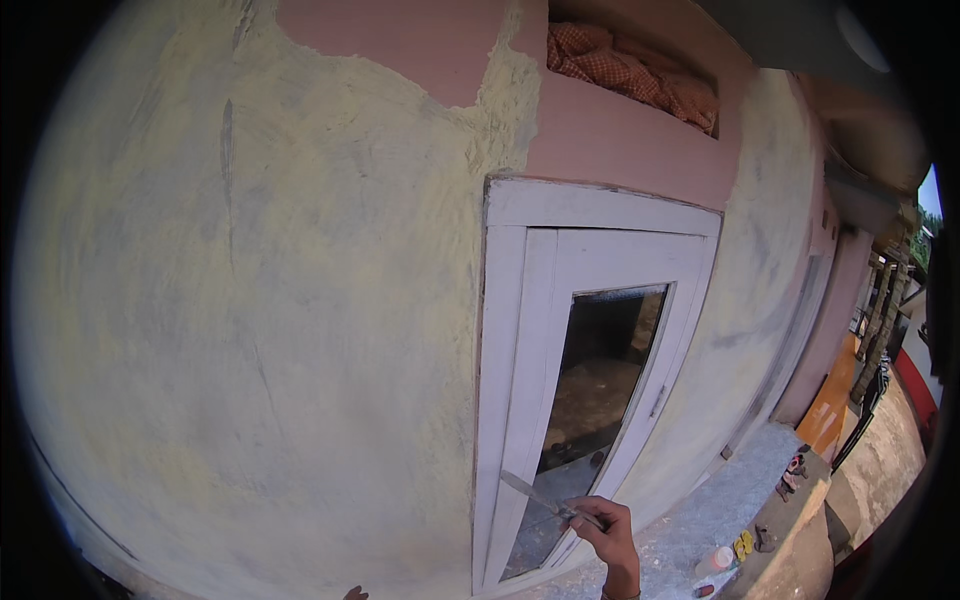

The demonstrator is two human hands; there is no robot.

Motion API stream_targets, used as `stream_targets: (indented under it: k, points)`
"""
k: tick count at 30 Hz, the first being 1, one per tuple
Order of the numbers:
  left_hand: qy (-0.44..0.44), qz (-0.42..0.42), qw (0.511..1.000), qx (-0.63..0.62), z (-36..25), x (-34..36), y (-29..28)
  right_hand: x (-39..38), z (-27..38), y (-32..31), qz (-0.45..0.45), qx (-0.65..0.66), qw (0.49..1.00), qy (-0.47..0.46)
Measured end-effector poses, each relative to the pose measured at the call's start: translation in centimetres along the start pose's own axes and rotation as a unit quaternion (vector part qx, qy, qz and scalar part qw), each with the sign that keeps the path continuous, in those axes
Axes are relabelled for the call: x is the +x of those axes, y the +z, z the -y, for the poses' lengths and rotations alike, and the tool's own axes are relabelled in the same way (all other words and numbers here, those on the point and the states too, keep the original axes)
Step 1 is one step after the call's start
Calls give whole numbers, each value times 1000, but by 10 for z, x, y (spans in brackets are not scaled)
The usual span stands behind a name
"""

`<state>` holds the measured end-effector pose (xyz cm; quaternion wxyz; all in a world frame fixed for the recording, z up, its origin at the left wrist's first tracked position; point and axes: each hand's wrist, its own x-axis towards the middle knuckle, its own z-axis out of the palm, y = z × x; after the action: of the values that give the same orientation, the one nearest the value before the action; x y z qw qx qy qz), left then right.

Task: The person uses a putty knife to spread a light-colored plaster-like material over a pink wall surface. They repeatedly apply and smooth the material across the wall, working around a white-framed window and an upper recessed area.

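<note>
Metal knife [535, 493]: thin blade slanting up-left from the fist, lying across the white window frame [505, 400], tip near its left upright.
Right hand [610, 535]: fingers [590, 522] curled tight round the handle; blade juts past them.
Left hand [355, 594]: only a sliver at the lower edge; finger state cannot be told.
Wall [250, 300]: pale putty over pink.
</note>
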<state>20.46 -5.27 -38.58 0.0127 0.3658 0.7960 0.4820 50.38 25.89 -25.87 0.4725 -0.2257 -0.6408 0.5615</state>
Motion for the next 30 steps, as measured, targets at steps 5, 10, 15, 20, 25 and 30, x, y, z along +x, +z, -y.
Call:
stream_targets:
  k: [5, 10, 15, 20, 25, 30]
  points:
    - [101, -58, 993, -7, -45, 56, 0, 88, 115, 17, -60, -159, 916, -364]
    - [90, -86, 989, -75, -67, 42, 18, 163, 245, 91, -159, -349, 725, -573]
    - [53, -9, 992, -112, -45, 12, 26, 185, 290, 119, -270, -421, 671, -548]
    - [46, 33, 993, -100, -12, 3, 8, 180, 298, 127, -265, -427, 668, -549]
    - [82, 31, 993, -84, -8, 15, -11, 176, 285, 126, -251, -430, 682, -536]
    - [268, -33, 963, 10, -41, 77, -43, 163, 255, 105, -207, -444, 705, -512]
